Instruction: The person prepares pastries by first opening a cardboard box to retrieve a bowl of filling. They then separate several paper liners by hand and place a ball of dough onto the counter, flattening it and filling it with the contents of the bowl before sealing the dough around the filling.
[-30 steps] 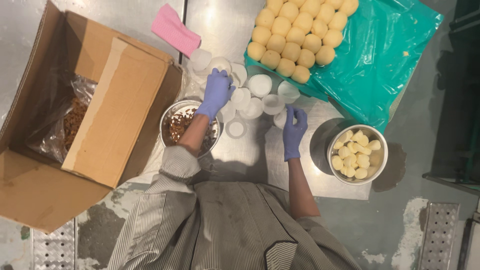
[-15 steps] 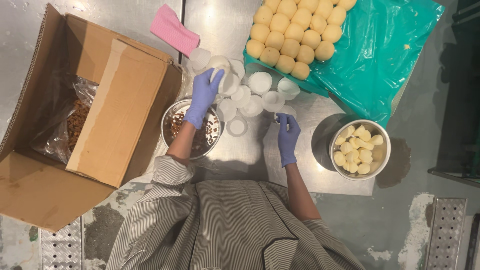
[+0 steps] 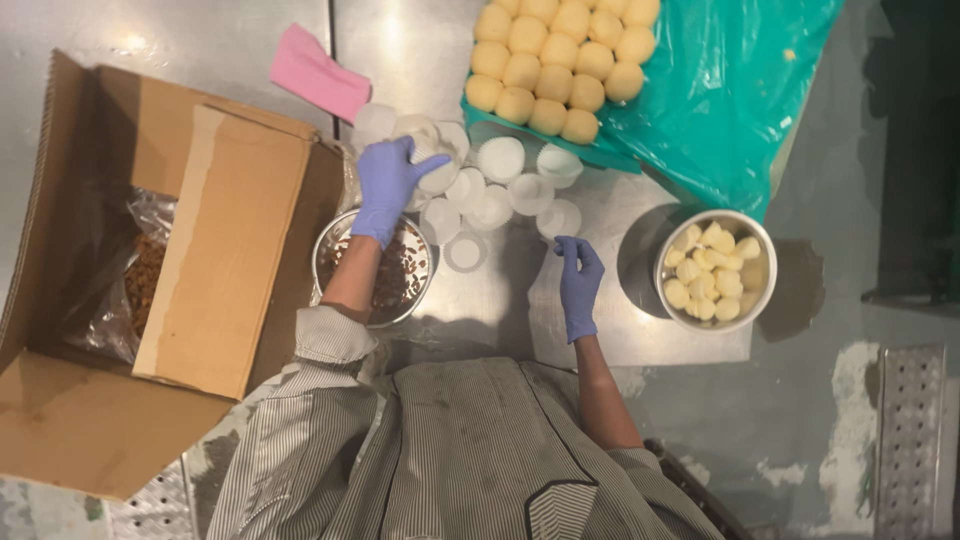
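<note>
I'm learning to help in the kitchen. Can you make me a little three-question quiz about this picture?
1. True or false: the left hand is reaching into the cardboard box.
2. What colour is the cloth by the white cups?
A. pink
B. yellow
C. black
3. Fill in: the right hand is nearest the metal ____ of pale dough balls.

Key: 1 false, it is over the white cups; 2 A; 3 bowl.
</note>
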